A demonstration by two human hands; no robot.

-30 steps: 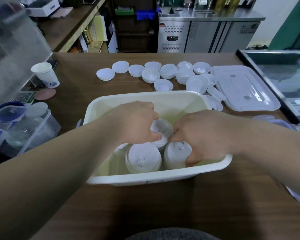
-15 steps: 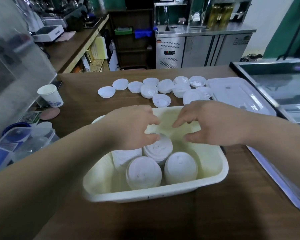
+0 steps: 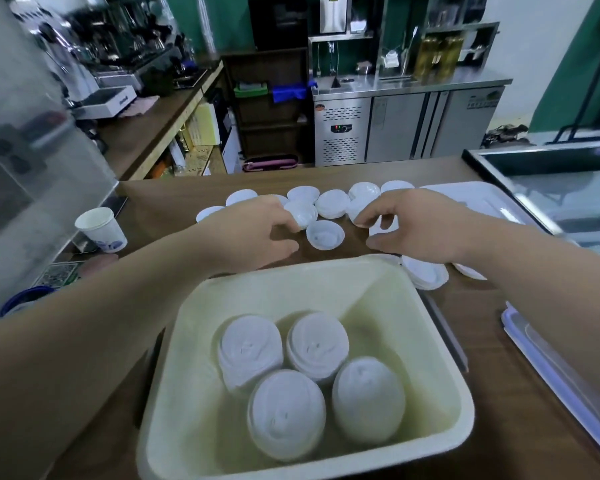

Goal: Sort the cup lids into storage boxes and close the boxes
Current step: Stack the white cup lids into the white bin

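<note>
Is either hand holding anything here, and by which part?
Nothing is plainly held. The left hand touches the rim of a loose cup lid; the right hand hovers open above other lids.

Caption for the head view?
Left hand and right hand hover over loose cup lids beyond a cream box holding four lid stacks.

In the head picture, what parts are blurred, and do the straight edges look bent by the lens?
Head view: motion blur smears the lid stacks in the storage box and the glass panel at left. Head view: the loose lids are sharper. Head view: the box's rim looks bowed, as from a wide-angle lens; lighting is soft.
</note>
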